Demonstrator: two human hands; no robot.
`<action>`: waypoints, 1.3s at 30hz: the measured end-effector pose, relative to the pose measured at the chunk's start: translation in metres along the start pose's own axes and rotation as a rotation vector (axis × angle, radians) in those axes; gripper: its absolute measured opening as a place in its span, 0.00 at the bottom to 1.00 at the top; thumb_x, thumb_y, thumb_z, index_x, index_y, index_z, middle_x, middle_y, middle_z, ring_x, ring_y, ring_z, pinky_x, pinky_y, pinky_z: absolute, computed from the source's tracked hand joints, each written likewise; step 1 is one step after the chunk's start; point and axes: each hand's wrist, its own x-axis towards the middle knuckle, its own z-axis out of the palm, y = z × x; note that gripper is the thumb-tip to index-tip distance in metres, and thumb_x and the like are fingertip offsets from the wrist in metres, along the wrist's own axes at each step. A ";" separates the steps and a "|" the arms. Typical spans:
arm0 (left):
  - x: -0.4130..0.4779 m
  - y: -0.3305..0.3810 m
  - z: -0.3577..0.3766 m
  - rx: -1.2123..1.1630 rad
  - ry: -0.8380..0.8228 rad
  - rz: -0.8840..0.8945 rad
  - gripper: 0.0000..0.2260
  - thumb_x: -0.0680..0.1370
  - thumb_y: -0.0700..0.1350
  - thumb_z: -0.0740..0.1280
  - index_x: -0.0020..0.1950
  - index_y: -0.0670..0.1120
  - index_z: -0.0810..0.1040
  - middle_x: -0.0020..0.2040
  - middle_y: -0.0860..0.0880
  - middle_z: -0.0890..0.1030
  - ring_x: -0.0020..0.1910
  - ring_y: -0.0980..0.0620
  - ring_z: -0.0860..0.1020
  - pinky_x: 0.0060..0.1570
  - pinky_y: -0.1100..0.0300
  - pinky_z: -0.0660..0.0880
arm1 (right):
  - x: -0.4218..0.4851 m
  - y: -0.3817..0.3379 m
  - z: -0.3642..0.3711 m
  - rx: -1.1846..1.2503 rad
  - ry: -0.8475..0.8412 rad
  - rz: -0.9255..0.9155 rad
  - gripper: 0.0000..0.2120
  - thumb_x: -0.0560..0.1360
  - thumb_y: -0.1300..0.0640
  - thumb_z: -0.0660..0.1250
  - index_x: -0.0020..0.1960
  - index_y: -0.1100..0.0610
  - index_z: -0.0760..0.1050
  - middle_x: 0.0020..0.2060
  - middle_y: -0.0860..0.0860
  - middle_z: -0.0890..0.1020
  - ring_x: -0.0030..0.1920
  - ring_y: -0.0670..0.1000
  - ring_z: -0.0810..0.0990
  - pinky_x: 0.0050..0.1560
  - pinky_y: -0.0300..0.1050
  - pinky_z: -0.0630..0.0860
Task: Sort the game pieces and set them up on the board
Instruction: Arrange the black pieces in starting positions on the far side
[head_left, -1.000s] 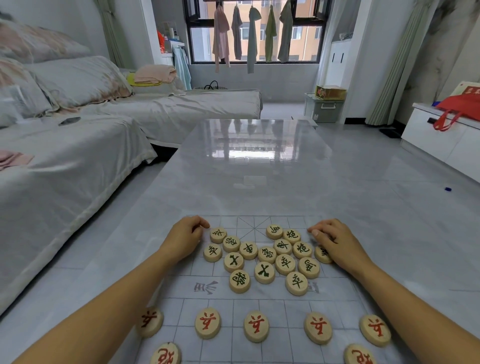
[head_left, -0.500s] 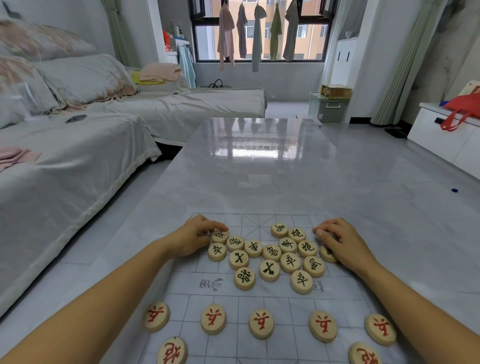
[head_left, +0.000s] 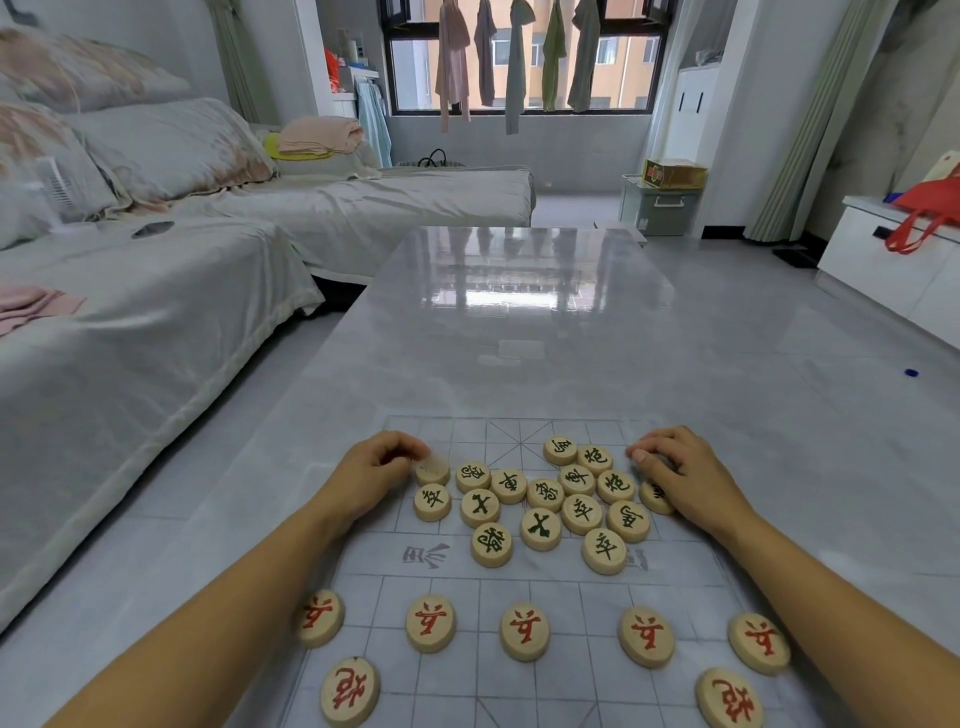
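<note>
Curling round the far-left piece (head_left: 432, 468), the left hand (head_left: 371, 470) has thumb and fingertips closed on that disc at the left end of the dark-marked cluster, its forearm running back to the lower left corner; the right hand (head_left: 688, 475) lies knuckles-up at the cluster's right end, fingers bent, its thumb side covering a half-hidden piece (head_left: 654, 496); whether it grips that disc or only rests over it cannot be told. The hands are well apart, with the dark-marked pieces (head_left: 540, 527) bunched between them on the far half of the board (head_left: 467, 432); five red-marked pieces (head_left: 524, 630) stand in a spaced row across the near half, with two more red ones nearer still, at left and right.

A second ago the left hand lay just beside the far-left piece, fingers clear of it; half a second ago they had reached it; now they enclose it, and its mark, readable then, is smeared. The right hand has kept its place; the other pieces keep their arrangement.

The leftmost red piece is blurred and partly behind the left forearm; the nearest red piece on the right is cut by the frame's lower edge, as is the board; the board's sheet lies on a glossy grey table (head_left: 519, 322) beside a covered sofa (head_left: 156, 338).
</note>
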 end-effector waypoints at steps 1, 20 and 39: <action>0.000 0.000 0.000 -0.003 -0.002 0.004 0.12 0.76 0.33 0.59 0.48 0.47 0.78 0.52 0.46 0.80 0.53 0.49 0.77 0.51 0.64 0.72 | 0.000 -0.001 0.000 -0.001 0.000 0.001 0.09 0.76 0.53 0.63 0.50 0.53 0.80 0.51 0.47 0.74 0.58 0.51 0.71 0.56 0.49 0.71; -0.001 -0.003 0.004 0.018 0.002 0.057 0.10 0.75 0.37 0.67 0.47 0.54 0.78 0.54 0.45 0.79 0.53 0.51 0.77 0.51 0.66 0.72 | -0.005 -0.005 -0.002 -0.026 -0.026 -0.021 0.09 0.73 0.49 0.67 0.52 0.50 0.79 0.51 0.45 0.72 0.56 0.46 0.67 0.53 0.42 0.64; -0.001 -0.003 0.003 0.035 -0.005 0.072 0.10 0.74 0.39 0.68 0.47 0.55 0.78 0.54 0.45 0.79 0.54 0.49 0.77 0.53 0.64 0.72 | -0.005 -0.003 -0.004 0.048 -0.014 -0.018 0.08 0.77 0.56 0.61 0.49 0.48 0.78 0.53 0.49 0.76 0.58 0.52 0.71 0.58 0.48 0.69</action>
